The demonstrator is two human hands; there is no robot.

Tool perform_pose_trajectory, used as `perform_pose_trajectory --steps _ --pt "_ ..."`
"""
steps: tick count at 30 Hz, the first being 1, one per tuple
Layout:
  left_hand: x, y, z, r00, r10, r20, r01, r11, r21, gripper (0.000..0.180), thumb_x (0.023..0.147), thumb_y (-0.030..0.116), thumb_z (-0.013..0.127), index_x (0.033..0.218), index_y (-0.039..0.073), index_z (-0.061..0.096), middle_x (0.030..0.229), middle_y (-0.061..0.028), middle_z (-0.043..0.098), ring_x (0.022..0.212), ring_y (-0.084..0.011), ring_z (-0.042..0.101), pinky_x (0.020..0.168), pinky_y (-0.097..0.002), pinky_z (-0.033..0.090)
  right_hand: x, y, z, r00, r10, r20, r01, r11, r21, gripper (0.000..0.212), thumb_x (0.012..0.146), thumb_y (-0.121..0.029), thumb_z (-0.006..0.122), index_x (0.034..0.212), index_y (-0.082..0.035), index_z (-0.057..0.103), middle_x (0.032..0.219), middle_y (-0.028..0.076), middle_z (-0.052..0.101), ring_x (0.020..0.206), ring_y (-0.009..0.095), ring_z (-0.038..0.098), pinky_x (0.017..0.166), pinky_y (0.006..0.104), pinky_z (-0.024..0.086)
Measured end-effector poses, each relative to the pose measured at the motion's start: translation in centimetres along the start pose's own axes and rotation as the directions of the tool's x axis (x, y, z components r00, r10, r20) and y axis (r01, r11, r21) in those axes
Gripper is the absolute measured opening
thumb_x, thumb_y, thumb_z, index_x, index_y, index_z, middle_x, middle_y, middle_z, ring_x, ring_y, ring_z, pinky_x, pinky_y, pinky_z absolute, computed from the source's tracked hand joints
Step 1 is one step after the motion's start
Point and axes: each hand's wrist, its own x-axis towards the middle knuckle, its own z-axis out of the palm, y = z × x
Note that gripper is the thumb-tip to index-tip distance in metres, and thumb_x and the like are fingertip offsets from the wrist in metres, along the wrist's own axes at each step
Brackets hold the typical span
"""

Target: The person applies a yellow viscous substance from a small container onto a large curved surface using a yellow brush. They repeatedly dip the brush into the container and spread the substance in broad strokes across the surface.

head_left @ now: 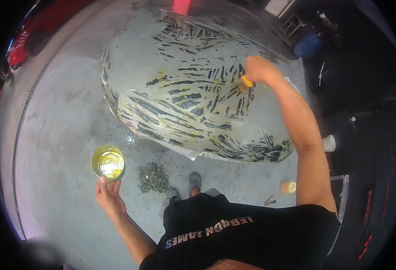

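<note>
My left hand (110, 195) grips a round, open can (94, 163) by its near side, out to the left over the floor. Yellowish liquid coats its shiny inside. Over the right part of a big rounded grey panel (132, 63), my right hand (259, 69) is closed round a brush (246, 82) with a yellow handle. Its bristles are blurred and seem to touch the surface. Dark, strip-like patches (186, 99) and yellow smears cover much of the panel.
Dark chopped bits (153, 177) lie heaped near my feet. A small yellowish container (288, 186) stands right of me, with a white bucket (328, 143) farther right. At the back are a blue drum (307, 46) and a red object (181, 6). A red car (20, 49) is far left.
</note>
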Motion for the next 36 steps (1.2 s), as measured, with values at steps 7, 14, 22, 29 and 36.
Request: perform_pose_trajectory --steps 7,14,22,29,36 --pt "1.0 0.4 -0.3 0.998 0.006 0.062 -0.005 1.000 -0.016 0.052 0.101 0.031 0.072 0.129 -0.010 0.055 0.115 -0.0180 0.069 0.098 -0.0280 0.074 0.084 -0.0375 0.063 0.3 2.2 -2.8 0.998 0.053 -0.020 -0.046 0.960 0.275 0.022 0.080 -0.018 0.073 0.090 0.000 0.078 0.080 0.016 0.077 0.083 0.030 0.078 0.079 0.0430 0.058" --pt "2.0 0.3 -2.9 0.997 -0.007 0.072 0.007 1.000 0.008 0.051 0.100 0.032 0.074 0.126 -0.008 0.057 0.114 -0.0167 0.069 0.097 -0.0278 0.074 0.081 -0.0363 0.063 1.1 13.3 2.4 0.913 0.367 -0.181 -0.360 0.930 0.071 0.039 0.083 -0.024 0.079 0.117 -0.005 0.075 0.126 0.020 0.073 0.120 0.036 0.069 0.101 0.0477 0.056" --pt "1.6 1.3 -1.5 0.997 0.016 0.072 -0.020 0.999 0.048 0.049 0.101 0.031 0.071 0.126 -0.009 0.057 0.117 -0.0182 0.068 0.100 -0.0300 0.074 0.083 -0.0380 0.063 0.8 12.2 4.9 0.922 0.304 -0.238 -0.313 0.950 0.000 0.029 0.083 -0.017 0.074 0.110 -0.004 0.075 0.109 0.024 0.076 0.111 0.038 0.072 0.094 0.0475 0.057" --pt "1.3 1.3 2.7 0.994 0.066 0.093 -0.073 0.995 0.074 0.045 0.102 0.033 0.070 0.120 -0.007 0.058 0.115 -0.0176 0.067 0.100 -0.0305 0.073 0.085 -0.0396 0.061 1.9 12.6 0.5 0.997 0.029 0.072 -0.057 0.901 0.431 0.020 0.080 -0.017 0.076 0.093 -0.002 0.078 0.071 0.009 0.074 0.058 0.018 0.065 0.055 0.0368 0.049" --pt "1.6 1.7 4.6 0.987 0.058 0.147 -0.068 0.996 0.061 0.044 0.101 0.032 0.071 0.122 -0.004 0.058 0.117 -0.0154 0.067 0.100 -0.0305 0.073 0.083 -0.0385 0.061 2.3 19.6 1.6 0.991 0.130 -0.024 -0.094 0.823 0.560 0.017 0.080 -0.018 0.076 0.089 -0.004 0.079 0.067 0.005 0.070 0.050 0.008 0.050 0.045 0.0295 0.034"
